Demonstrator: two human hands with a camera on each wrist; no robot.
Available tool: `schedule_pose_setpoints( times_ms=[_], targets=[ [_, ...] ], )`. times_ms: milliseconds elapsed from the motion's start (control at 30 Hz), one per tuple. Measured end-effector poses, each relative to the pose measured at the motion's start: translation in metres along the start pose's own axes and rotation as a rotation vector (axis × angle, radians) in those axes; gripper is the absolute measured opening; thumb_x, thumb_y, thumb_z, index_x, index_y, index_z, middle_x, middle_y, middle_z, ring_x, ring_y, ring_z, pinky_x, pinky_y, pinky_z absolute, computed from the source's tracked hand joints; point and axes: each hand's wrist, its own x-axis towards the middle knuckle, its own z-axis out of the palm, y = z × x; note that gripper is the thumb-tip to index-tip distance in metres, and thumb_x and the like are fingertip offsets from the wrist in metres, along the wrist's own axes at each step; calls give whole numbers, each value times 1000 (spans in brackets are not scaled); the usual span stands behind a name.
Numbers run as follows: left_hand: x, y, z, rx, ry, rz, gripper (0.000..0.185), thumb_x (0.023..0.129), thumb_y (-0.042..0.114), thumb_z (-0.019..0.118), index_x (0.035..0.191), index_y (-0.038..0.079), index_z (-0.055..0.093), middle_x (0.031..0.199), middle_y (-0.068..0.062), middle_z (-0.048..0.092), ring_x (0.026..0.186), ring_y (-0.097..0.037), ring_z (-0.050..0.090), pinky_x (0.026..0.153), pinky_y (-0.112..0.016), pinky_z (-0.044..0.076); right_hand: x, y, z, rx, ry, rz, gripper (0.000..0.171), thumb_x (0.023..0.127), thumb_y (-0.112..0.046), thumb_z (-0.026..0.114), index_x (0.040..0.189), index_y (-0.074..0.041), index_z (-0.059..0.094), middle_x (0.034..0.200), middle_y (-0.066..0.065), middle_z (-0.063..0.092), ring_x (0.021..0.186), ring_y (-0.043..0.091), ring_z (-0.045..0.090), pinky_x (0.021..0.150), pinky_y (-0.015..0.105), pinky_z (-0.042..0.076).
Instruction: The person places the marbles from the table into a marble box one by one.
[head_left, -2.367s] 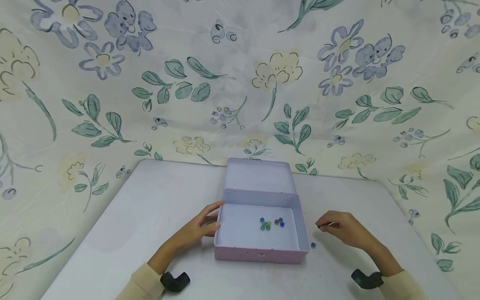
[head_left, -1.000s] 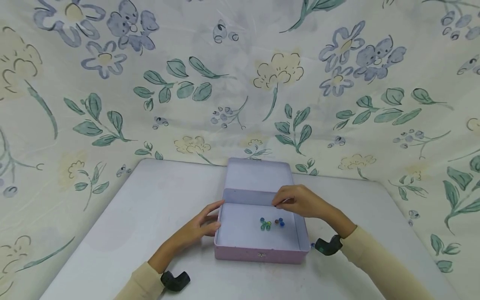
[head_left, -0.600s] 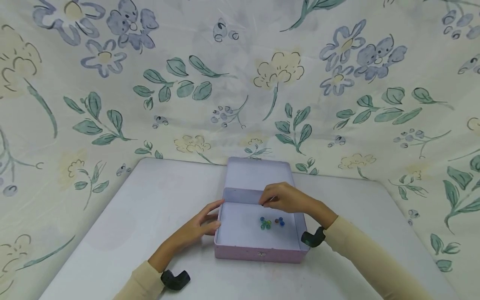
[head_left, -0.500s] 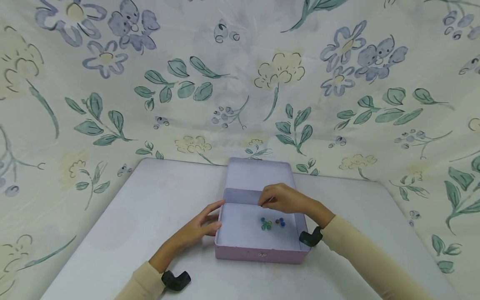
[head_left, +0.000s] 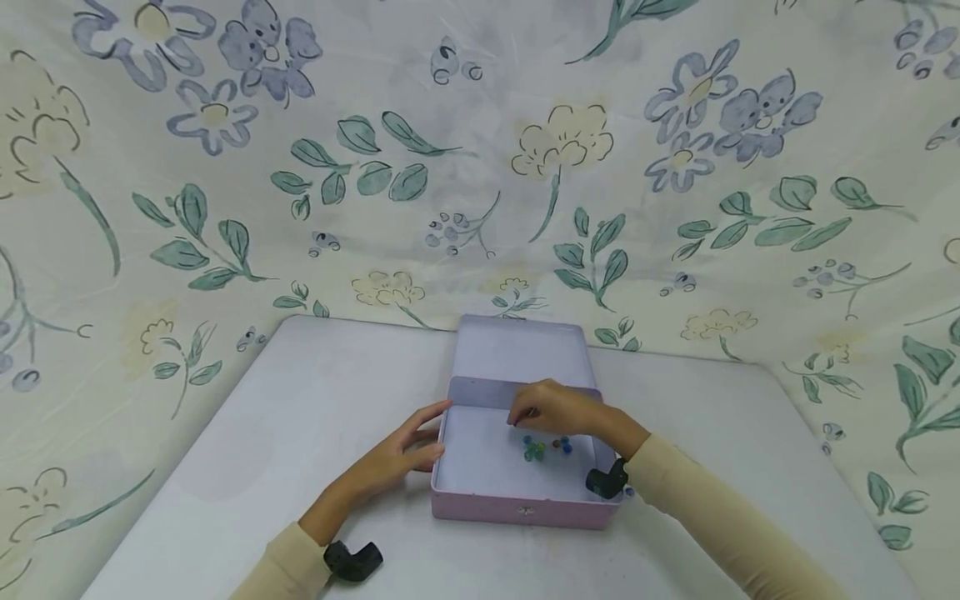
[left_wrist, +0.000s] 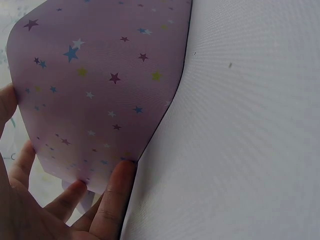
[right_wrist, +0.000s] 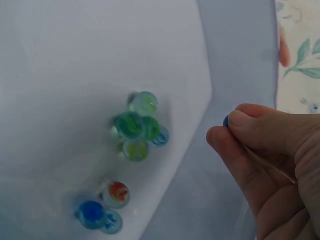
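Observation:
A pinkish-purple hinged box [head_left: 495, 507] stands with its lid raised at the back. My left hand [head_left: 393, 450] rests its spread fingers against the box's left side; the left wrist view shows the fingertips on the star-patterned wall [left_wrist: 102, 95]. Over the box's inside, my right hand [head_left: 558, 408] pinches a small blue marble [right_wrist: 226, 121] between thumb and forefinger, most of it hidden by them. On the box floor, near this hand, lie a cluster of greenish marbles [right_wrist: 129, 125] with a pale blue one, and a second group with an orange-swirled marble [right_wrist: 118, 192] and a deep blue marble [right_wrist: 92, 214].
The open lid [head_left: 521, 346] leans back toward the floral cloth [head_left: 480, 192] behind the white table [head_left: 322, 375]. Beside the box's right front corner, a blue marble [head_left: 628, 492] lies on the table, partly behind the right wrist's black camera mount [head_left: 606, 481].
From the table right of the box, my right hand has moved left over the box with its marble, and lately a little lower. My left hand has stayed at the box's side.

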Motion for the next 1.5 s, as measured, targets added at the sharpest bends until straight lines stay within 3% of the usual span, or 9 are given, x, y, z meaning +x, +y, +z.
schedule_pose_setpoints(
  times_ms=[400, 767, 1100, 1500],
  targets=[
    [-2, 4, 2, -6, 22, -54, 66, 102, 21, 53, 159, 31, 21, 169, -10, 6, 147, -51, 25, 98, -48, 56, 5, -2, 19, -69, -55, 3, 12, 88, -2, 73, 98, -6, 78, 96, 2, 75, 87, 5, 67, 79, 12, 55],
    [-1, 2, 1, -10, 7, -36, 66, 103, 20, 52, 160, 28, 20, 169, -12, 4, 147, -52, 24, 99, -48, 56, 6, 3, 26, -115, -68, -45, 12, 87, -2, 74, 97, -7, 78, 95, 2, 75, 89, 6, 69, 79, 12, 55],
    [-1, 2, 1, -11, 6, -32, 66, 103, 21, 52, 160, 28, 20, 169, -13, 4, 147, -53, 23, 98, -48, 56, 5, 3, 29, -145, -100, -21, 14, 87, -2, 74, 98, -9, 79, 96, 0, 75, 90, 4, 68, 80, 12, 55],
    [-2, 2, 0, -12, -1, -9, 66, 103, 22, 53, 160, 24, 19, 168, -15, 4, 146, -54, 24, 98, -49, 56, 4, 1, 27, -152, -74, -20, 14, 87, -5, 75, 100, -8, 79, 95, 1, 75, 86, 2, 67, 78, 11, 55]
  ],
)
